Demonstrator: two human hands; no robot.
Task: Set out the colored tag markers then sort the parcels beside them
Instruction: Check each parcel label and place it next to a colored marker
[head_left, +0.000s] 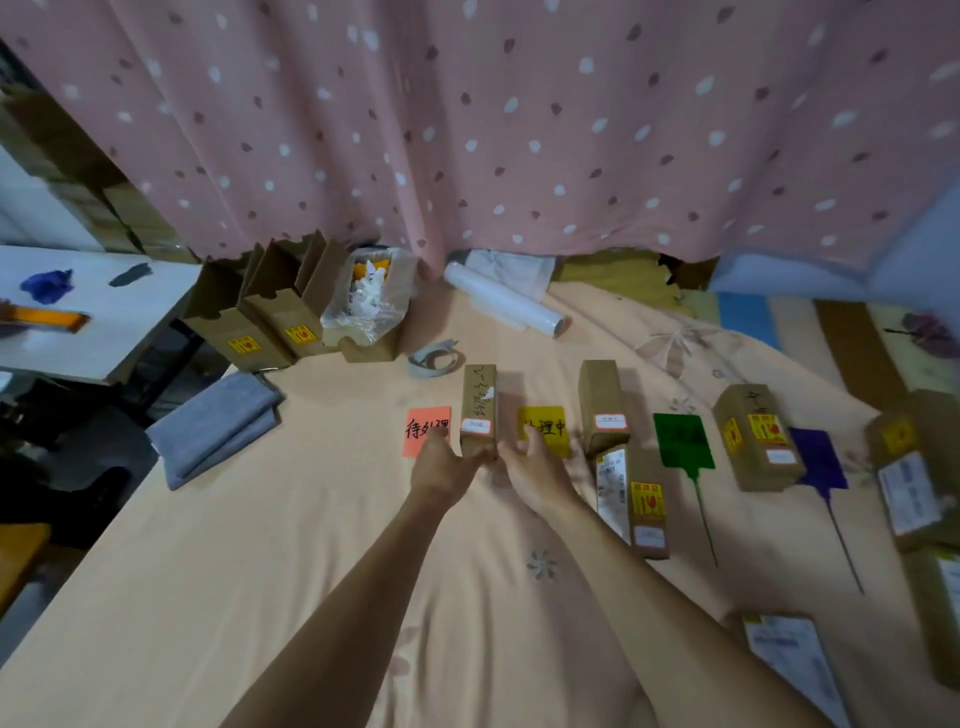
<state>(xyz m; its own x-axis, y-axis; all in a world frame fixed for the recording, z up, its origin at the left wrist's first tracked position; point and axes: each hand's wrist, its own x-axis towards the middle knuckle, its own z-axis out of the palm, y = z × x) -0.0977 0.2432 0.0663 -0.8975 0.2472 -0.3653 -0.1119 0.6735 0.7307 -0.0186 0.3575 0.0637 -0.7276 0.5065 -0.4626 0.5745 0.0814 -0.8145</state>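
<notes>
Four colored tags lie in a row on the peach sheet: red (423, 431), yellow (548, 423), green (681, 441) and purple (820, 460). A narrow brown parcel (478, 405) lies between the red and yellow tags. My left hand (441, 467) grips its near end from the left. My right hand (540, 467) hovers just right of that end with fingers spread, over the yellow tag's corner. Two parcels (602, 402) (631, 499) lie right of the yellow tag. Another parcel (756, 436) sits between green and purple.
More parcels lie at the right edge (909, 478) and near right (795, 660). At the back stand open cartons (270, 317), a plastic bag (369, 296), a white film roll (504, 299) and a tape roll (435, 357). Folded grey cloth (218, 426) lies left.
</notes>
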